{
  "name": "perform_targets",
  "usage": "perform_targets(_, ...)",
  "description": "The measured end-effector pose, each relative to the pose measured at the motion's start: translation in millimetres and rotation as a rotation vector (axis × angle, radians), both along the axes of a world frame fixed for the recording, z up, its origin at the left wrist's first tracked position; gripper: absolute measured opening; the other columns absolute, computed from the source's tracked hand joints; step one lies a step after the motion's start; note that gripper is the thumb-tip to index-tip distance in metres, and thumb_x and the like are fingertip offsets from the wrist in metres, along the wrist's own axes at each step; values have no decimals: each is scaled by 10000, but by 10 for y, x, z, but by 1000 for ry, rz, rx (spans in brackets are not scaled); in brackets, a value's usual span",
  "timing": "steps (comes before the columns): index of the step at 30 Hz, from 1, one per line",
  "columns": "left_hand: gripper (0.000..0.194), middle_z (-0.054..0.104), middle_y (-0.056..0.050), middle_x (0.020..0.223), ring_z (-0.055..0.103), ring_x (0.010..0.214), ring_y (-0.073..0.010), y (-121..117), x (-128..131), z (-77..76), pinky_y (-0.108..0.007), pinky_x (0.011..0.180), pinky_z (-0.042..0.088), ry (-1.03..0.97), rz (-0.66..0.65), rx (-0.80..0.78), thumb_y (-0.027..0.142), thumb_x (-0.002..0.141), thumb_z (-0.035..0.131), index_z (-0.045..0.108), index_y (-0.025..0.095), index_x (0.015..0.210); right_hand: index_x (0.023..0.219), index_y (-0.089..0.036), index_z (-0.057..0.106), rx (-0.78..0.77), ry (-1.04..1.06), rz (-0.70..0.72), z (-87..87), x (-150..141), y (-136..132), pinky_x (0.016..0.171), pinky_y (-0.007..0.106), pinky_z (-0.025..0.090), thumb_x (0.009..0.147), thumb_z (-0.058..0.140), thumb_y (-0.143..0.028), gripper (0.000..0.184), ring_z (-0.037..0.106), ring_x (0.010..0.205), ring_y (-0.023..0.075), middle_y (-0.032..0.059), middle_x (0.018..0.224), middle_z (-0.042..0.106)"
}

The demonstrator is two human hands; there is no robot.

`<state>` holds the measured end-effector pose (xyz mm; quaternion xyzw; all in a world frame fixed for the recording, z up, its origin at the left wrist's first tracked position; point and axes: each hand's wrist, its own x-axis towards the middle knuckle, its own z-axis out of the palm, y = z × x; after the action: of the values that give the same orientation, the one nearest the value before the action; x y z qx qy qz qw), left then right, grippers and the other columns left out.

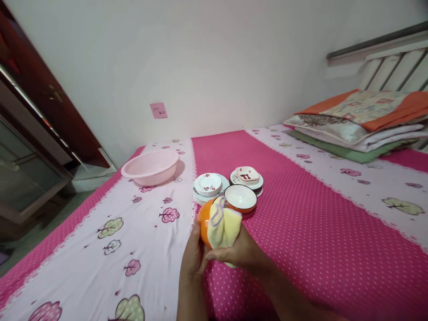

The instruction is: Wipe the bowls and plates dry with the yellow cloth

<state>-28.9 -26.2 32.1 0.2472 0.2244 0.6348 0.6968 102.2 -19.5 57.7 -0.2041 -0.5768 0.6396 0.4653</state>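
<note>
Tilted on its side, an orange bowl [203, 221] is held up over the bed by my left hand [195, 249], whose fingers grip its left edge. My right hand [239, 249] is closed on a yellow cloth [224, 225] with a purple edging, pressed against the bowl's outer side. Just beyond the hands stands a white-lined orange bowl [240, 197] with a dark rim. Left of it, small flowered plates [207, 183] are stacked on larger plates [198, 196]. A square pink-rimmed dish [247, 174] tops another plate stack [259, 183].
A pink basin [150, 167] sits at the bed's far left. Folded bedding and a cushion [354, 120] are piled at the far right. The bed is spread with a pink patterned sheet [301, 232]. A pink note [158, 110] is on the wall behind.
</note>
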Motion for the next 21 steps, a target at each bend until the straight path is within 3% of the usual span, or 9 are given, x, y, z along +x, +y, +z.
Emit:
perform_targets(2,595,763,-144,1300,606,1364,-371,11,-6,42,-462,1213,444,-65,-17,-94,618,902,705,750,144,1258,1300,-270,631,98,-196,-20,29,33,-20,963,390,573,675,894,-191,683,699,1094,277,50,1232,728)
perform_targets(6,523,797,-131,1216,676,1277,-355,38,-27,78,-462,1161,503,-63,42,-175,570,949,670,750,148,1248,1119,-237,662,313,-487,-150,31,68,-17,836,370,565,692,753,-98,458,700,961,274,43,1052,741)
perform_targets(8,538,791,-137,1232,662,1298,-348,41,-37,52,-463,1167,497,-27,26,-161,580,960,649,741,147,1265,1084,-238,671,260,-438,-160,12,67,9,801,354,562,696,716,-85,420,702,919,258,37,1019,749)
perform_targets(10,547,763,-134,1302,621,1350,-343,30,-42,21,-463,1191,468,21,-20,-103,579,956,655,720,165,1307,1148,-243,674,112,-281,-113,-2,66,41,812,357,574,699,763,-121,473,711,938,259,40,1051,762)
perform_targets(14,628,613,-100,1529,497,1466,-337,-19,-23,30,-472,1249,375,155,-10,100,422,917,759,567,254,1491,1320,-243,619,-139,96,-49,-21,87,103,969,430,572,736,858,-327,637,705,1106,293,76,1216,742)
perform_targets(17,757,562,-103,1573,433,1509,-344,-41,-1,62,-489,1264,335,201,-8,168,358,871,812,486,283,1550,1357,-254,598,-190,184,3,-42,110,127,1054,465,535,745,865,-383,680,680,1195,297,88,1281,718)
perform_targets(21,644,627,-123,1505,462,1493,-344,-26,2,28,-492,1265,344,153,-7,141,457,928,739,553,240,1505,1378,-261,575,-144,107,79,-28,136,96,1038,473,538,691,915,-330,769,685,1165,287,76,1244,732)
